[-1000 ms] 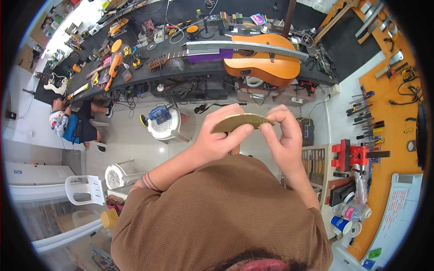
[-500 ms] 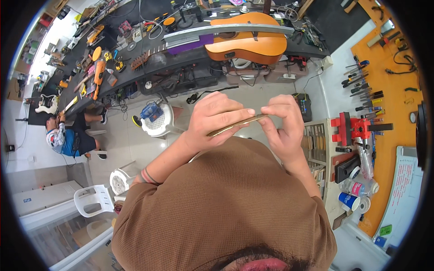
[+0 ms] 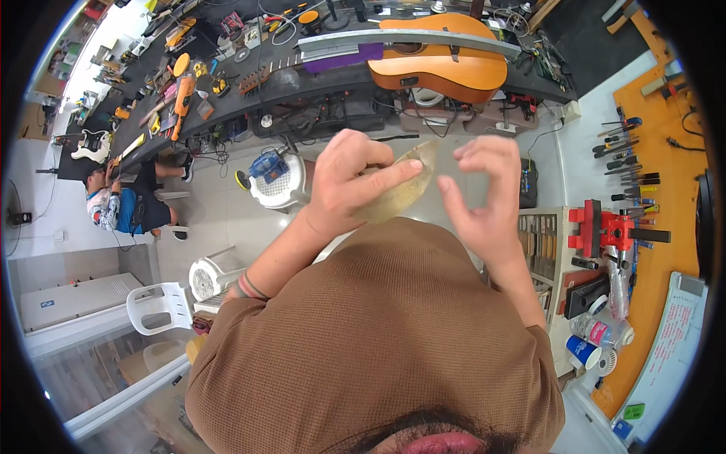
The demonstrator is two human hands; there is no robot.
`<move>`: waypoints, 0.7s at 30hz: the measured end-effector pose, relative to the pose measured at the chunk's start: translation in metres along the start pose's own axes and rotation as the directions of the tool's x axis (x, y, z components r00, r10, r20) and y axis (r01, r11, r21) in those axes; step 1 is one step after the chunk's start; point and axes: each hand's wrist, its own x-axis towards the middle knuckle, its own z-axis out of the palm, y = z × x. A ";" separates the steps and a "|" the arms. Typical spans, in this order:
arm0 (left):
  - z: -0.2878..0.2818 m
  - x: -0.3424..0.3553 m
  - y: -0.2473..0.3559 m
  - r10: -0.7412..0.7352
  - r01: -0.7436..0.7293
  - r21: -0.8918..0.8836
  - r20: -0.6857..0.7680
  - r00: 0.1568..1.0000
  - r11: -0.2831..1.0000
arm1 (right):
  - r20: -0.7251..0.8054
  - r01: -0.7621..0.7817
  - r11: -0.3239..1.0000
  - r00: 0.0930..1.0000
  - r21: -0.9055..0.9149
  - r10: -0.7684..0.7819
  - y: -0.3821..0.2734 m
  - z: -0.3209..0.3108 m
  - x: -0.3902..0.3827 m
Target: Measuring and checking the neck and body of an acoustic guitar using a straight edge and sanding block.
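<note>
My left hand pinches a thin, flat olive-tan piece in front of my chest, its index finger lying along the broad face. One end of the piece rises to a pointed corner; what it is made of I cannot make out. To its right hovers my right hand, thumb and fingers apart and slightly blurred, touching nothing. A small gap separates it from the piece.
Beyond my hands runs a dark workbench with an acoustic guitar under a long metal straightedge. A white stool stands ahead. On the right are a red vise and hanging tools. Another person sits far left.
The piece has turned from nearly edge-on to showing its broad face. My right hand has let go of its end and moved slightly right. The surroundings have shifted right in view.
</note>
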 end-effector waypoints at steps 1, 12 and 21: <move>0.000 0.001 -0.003 0.030 -0.030 0.029 -0.007 1.000 0.999 | 0.007 -0.001 1.000 1.000 -0.001 0.001 0.001 -0.001 -0.003; -0.009 0.000 0.008 -0.087 0.087 0.002 -0.007 0.996 0.996 | 0.182 0.220 0.974 0.962 -0.061 -0.205 -0.014 0.015 0.002; -0.003 -0.007 0.018 -0.445 0.485 -0.255 0.198 0.873 0.837 | 0.262 0.021 1.000 0.965 -0.023 -0.014 -0.006 0.024 0.000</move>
